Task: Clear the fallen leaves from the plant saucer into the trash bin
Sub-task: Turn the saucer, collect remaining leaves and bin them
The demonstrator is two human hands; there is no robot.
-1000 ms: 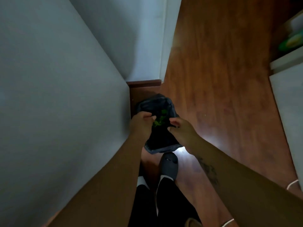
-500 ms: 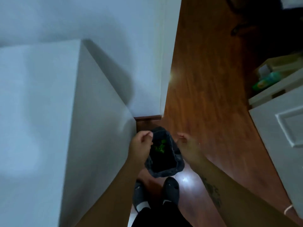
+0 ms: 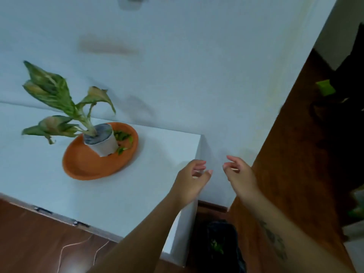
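An orange plant saucer (image 3: 84, 164) sits on a white cabinet top (image 3: 137, 194), holding a white pot (image 3: 102, 143) with a drooping green plant (image 3: 57, 103). Green fallen leaves (image 3: 123, 138) lie in the saucer to the right of the pot. The black-lined trash bin (image 3: 226, 245) stands on the floor beside the cabinet, with green leaves inside it. My left hand (image 3: 192, 181) hovers over the cabinet's right corner, fingers apart, holding nothing. My right hand (image 3: 239, 174) is just right of it, fingers loosely curled and empty.
A pale wall (image 3: 197, 66) rises behind the cabinet. Wooden floor (image 3: 295, 154) runs along the right, with dark objects and something green (image 3: 326, 87) at far right. Thin cables (image 3: 78, 245) lie on the floor below the cabinet's front edge.
Both hands rose from the bin's rim up to cabinet height and let go of the bag. The view swung up and left, bringing the plant and saucer into sight.
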